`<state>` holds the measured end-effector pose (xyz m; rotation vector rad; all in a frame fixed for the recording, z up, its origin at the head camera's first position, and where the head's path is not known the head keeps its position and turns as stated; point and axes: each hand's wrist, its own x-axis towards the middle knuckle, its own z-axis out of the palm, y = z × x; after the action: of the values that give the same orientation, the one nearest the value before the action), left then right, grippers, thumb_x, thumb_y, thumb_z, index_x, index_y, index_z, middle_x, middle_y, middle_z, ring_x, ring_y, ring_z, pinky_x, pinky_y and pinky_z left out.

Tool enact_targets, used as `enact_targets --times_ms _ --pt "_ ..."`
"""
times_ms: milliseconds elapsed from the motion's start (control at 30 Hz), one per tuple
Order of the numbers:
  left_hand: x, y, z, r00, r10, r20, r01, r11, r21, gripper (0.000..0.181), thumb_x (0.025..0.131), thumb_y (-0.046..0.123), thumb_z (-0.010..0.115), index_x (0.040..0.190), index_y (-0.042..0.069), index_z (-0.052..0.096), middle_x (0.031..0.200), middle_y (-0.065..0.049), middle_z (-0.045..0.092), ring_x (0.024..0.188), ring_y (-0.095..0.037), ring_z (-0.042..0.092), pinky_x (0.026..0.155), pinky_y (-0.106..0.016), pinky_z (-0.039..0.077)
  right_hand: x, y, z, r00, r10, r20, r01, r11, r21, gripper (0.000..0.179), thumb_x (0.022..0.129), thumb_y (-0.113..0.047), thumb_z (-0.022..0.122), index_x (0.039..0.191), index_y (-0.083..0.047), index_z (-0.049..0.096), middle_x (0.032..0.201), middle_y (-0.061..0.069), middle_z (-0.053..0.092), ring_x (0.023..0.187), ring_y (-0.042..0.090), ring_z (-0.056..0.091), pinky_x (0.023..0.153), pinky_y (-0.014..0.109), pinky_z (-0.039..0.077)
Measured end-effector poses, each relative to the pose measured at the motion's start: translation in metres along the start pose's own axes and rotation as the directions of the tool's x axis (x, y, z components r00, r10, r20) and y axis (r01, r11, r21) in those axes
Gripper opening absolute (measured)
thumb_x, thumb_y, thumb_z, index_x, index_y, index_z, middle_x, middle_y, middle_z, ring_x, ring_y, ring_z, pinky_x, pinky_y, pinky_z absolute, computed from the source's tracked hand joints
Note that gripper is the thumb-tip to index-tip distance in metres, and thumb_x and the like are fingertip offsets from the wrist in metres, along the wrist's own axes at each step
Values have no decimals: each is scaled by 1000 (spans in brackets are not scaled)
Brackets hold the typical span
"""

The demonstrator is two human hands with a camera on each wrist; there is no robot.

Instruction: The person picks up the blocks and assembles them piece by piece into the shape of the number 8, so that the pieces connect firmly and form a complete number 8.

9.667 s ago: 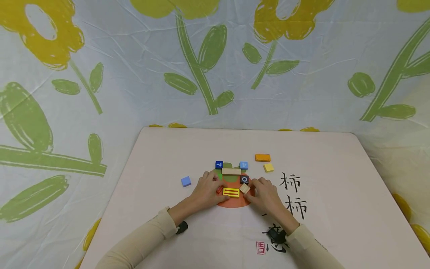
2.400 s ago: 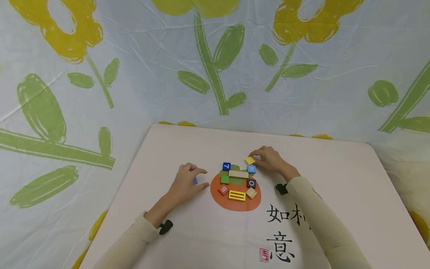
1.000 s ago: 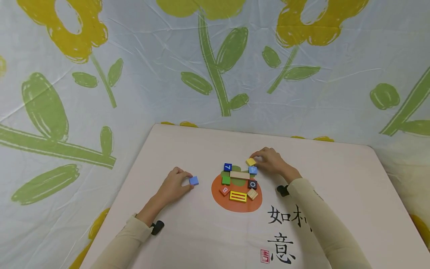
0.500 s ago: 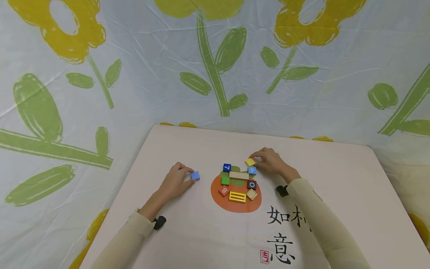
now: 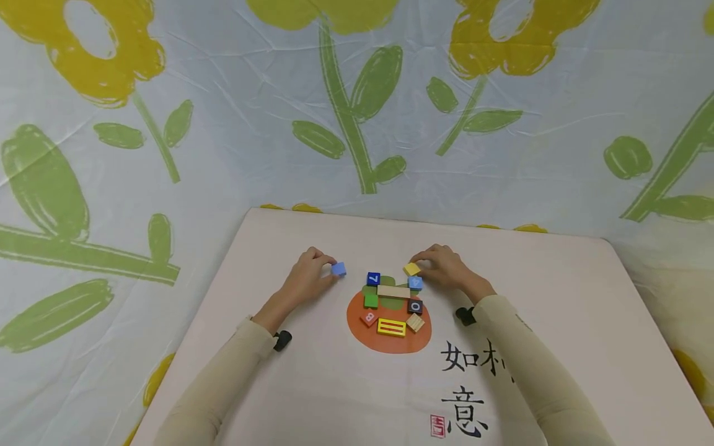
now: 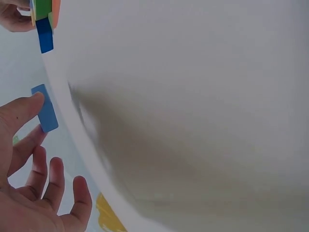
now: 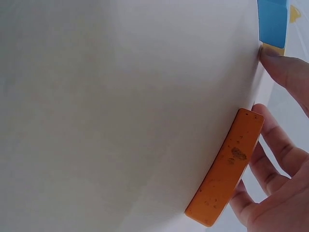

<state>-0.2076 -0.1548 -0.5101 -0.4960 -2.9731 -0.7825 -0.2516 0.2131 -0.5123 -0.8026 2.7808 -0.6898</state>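
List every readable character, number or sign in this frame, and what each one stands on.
"7": dark blue block, seen upside down.
"4": light blue block, faint.
"0": black block.
"8": red block, tilted.
Three red bars: yellow block.
"如", a partly hidden character and "意": tablecloth, brushed in black.
Red seal stamp on the cloth: too small to read.

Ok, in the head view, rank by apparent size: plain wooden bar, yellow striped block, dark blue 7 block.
1. Plain wooden bar, longest.
2. Yellow striped block, slightly shorter but deeper; it lies nearer the camera, so these two are close.
3. Dark blue 7 block, clearly smallest.
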Motion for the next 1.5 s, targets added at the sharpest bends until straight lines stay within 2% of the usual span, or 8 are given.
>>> enact_targets --times_ms 400,667,933,1200,1500 --pt "40 14 14 996 -11 92 10 1000 13 33 91 30 76 120 15 72 110 -6 52 99 -22 49 88 -38 46 2 1 0 1000 -5 -8 5 1000 -8 29 92 -16 75 121 -15 73 119 15 61 111 35 51 88 56 41" --pt "56 26 21 990 4 137 -3 1000 -6 32 92 31 75 120 16 73 114 -6 53 103 -23 49 89 -40 47 0 3 1 1000 -7 -15 7 1000 -15 29 92 -18 75 120 -16 73 118 14 61 109 34 52 86 56 41" --pt "66 36 30 985 6 172 -9 1000 18 34 91 34 75 120 16 72 116 -6 53 105 -21 50 90 -38 46 0 1 0 1000 1 3 -1 1000 -6 32 92 -16 74 124 -16 72 120 14 61 111 33 52 88 55 42" --pt "69 44 31 982 4 189 -9 1000 23 35 92 33 75 122 16 72 118 -7 53 107 -22 50 91 -39 46 0 2 0 1000 6 0 -6 1000 -12 33 92 -15 74 124 -17 72 118 14 61 108 32 52 86 53 42" --pt "75 41 32 973 29 230 -37 999 31 34 92 31 74 124 19 71 116 -7 52 102 -22 48 84 -38 46 -1 1 0 999 -44 -32 43 999 -24 29 91 -15 75 120 -15 73 114 14 63 106 33 53 83 56 42"
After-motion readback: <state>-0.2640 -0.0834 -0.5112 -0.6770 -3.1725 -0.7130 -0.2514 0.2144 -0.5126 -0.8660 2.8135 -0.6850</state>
